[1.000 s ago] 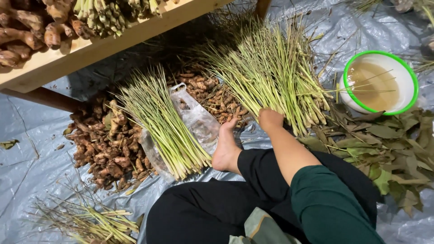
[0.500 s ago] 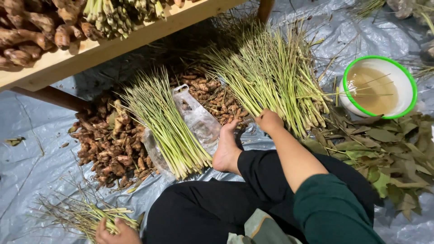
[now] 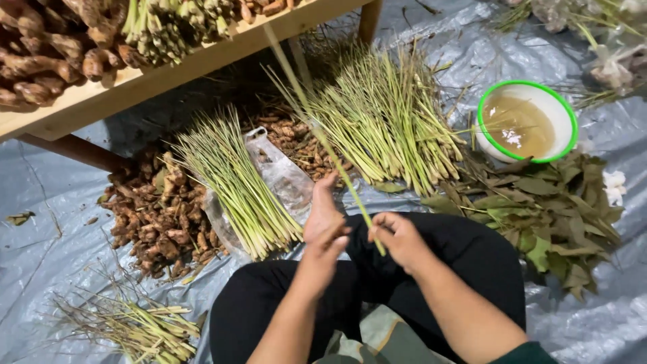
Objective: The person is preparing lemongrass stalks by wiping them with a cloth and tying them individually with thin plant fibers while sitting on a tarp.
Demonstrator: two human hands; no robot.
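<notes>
Grey plastic sheeting [image 3: 54,222] covers the floor you sit on, legs in black trousers folded at bottom centre. Your right hand [image 3: 399,237], centre frame, has its fingers pinched shut on the lower end of a single lemongrass stalk [image 3: 317,128]; the stalk runs up and left from that hand toward the upper middle. Your left hand [image 3: 328,244] sits just beside it, left of the stalk, fingers held together and pointing up; whether it touches the stalk, cannot tell. Your bare foot [image 3: 322,212] lies right behind the left hand. Lower left: a loose heap of trimmed scraps [image 3: 138,327]. Left of centre: a fanned bundle of lemongrass [image 3: 232,182] lying on a clear plastic bag [image 3: 286,178], with a pile of brown roots [image 3: 158,216] beside it on the left. Right side: a pile of green leaves [image 3: 546,216]. Past your hands, upper centre: a bigger lemongrass pile [image 3: 387,121]. Upper right: a white bowl with a green rim [image 3: 566,108] holding cloudy liquid, touching the leaves. Upper left: a wooden shelf [image 3: 135,87] carrying more roots and cut stalk ends.
</notes>
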